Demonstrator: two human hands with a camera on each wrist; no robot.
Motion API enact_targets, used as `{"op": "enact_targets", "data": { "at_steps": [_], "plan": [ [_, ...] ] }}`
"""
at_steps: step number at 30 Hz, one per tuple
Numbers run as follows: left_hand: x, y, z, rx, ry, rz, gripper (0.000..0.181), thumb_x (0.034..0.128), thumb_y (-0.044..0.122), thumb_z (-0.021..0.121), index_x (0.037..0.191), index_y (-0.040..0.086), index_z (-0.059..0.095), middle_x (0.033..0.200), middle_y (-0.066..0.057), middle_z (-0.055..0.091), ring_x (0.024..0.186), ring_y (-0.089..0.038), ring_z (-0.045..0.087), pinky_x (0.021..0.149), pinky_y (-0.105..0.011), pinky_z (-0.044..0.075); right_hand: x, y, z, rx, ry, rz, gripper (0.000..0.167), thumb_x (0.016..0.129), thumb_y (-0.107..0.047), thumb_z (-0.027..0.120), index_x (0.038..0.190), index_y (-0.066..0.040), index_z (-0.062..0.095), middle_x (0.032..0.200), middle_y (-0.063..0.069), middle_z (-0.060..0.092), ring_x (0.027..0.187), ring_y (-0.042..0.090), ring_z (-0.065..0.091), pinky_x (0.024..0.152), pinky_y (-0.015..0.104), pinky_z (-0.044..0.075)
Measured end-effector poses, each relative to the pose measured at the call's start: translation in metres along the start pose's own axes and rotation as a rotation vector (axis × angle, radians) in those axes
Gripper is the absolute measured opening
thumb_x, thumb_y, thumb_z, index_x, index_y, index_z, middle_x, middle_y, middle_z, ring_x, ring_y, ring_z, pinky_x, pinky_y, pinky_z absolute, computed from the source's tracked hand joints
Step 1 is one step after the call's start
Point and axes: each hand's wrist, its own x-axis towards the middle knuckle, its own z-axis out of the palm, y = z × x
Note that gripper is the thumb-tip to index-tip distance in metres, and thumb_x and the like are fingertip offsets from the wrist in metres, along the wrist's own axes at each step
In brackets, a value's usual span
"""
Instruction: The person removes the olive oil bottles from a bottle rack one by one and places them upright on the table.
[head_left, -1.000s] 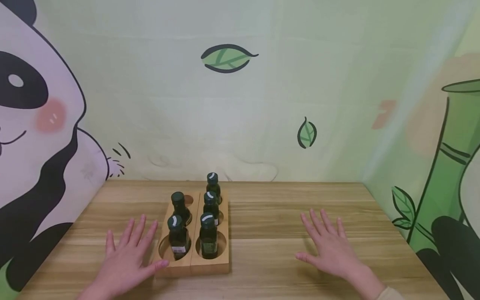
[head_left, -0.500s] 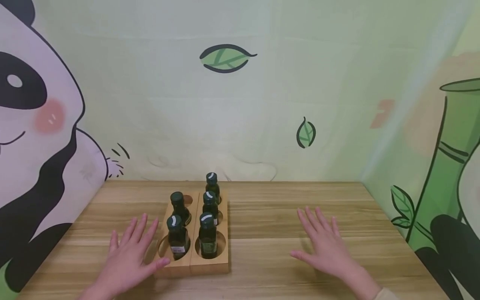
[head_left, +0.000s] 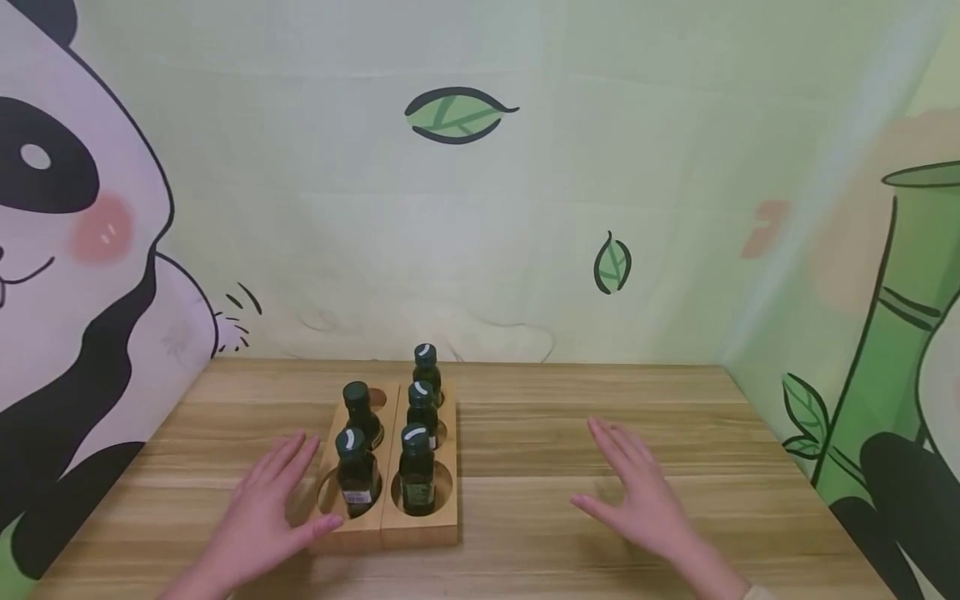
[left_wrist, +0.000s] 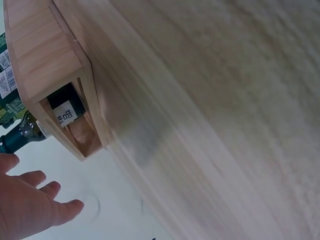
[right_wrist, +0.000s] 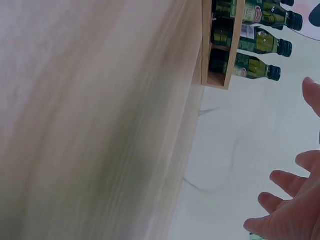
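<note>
A wooden bottle rack stands on the table left of centre, made of two rows with round holes. Several small dark green glass bottles with dark caps stand upright in it, among them a front left bottle and a front right bottle. One hole at the back left holds no bottle. My left hand hovers beside the rack's left side, fingers extended, thumb near its front left corner. To the right of the rack, my right hand is held above the table, fingers extended, holding nothing.
The wooden table runs back to a pale green cloth backdrop printed with leaves, a panda and bamboo. In the right wrist view, the rack's open side shows the bottles' lower parts.
Both hands have turned a little, with palms more inward and fingers closer together. The right hand has moved slightly left. The rack and bottles have stayed in place.
</note>
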Motion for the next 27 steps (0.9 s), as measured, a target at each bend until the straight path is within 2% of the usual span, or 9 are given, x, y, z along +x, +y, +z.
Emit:
{"op": "enact_targets", "data": {
  "at_steps": [9, 16, 24, 27],
  "plan": [
    [-0.004, -0.001, 0.004, -0.136, 0.011, 0.002, 0.097, 0.0741, 0.047, 0.084, 0.148, 0.002, 0.042, 0.154, -0.023, 0.033, 0.133, -0.052, 0.033, 0.095, -0.079, 0.029, -0.002, -0.009, 0.011, 0.168, 0.005, 0.073, 0.086, 0.078, -0.031, 0.084, 0.15, -0.01, 0.042, 0.147, 0.018, 0.046, 0.13, 0.047, 0.042, 0.097, 0.073, 0.036],
    [-0.005, -0.003, 0.009, -0.243, -0.007, -0.038, 0.093, 0.0738, 0.043, 0.086, 0.145, -0.001, 0.046, 0.153, -0.02, 0.035, 0.134, -0.05, 0.034, 0.095, -0.078, 0.031, 0.0, -0.017, 0.022, 0.224, 0.001, 0.068, 0.084, 0.077, -0.027, 0.085, 0.149, -0.008, 0.045, 0.144, 0.017, 0.05, 0.128, 0.042, 0.045, 0.095, 0.068, 0.042],
    [-0.003, -0.003, 0.013, -0.263, -0.039, -0.086, 0.087, 0.0754, 0.043, 0.085, 0.143, -0.001, 0.05, 0.151, -0.02, 0.04, 0.132, -0.049, 0.037, 0.096, -0.075, 0.033, 0.003, -0.027, 0.033, 0.276, 0.004, 0.083, 0.083, 0.077, -0.026, 0.085, 0.149, -0.009, 0.045, 0.145, 0.017, 0.049, 0.13, 0.042, 0.044, 0.097, 0.069, 0.04],
    [-0.003, -0.006, 0.016, -0.268, -0.053, -0.098, 0.086, 0.0765, 0.045, 0.084, 0.142, 0.0, 0.051, 0.149, -0.021, 0.041, 0.131, -0.049, 0.04, 0.096, -0.07, 0.04, 0.005, -0.031, 0.036, 0.297, -0.005, 0.085, 0.083, 0.078, -0.028, 0.084, 0.15, -0.012, 0.044, 0.146, 0.016, 0.048, 0.13, 0.042, 0.044, 0.098, 0.07, 0.039]
  ]
}}
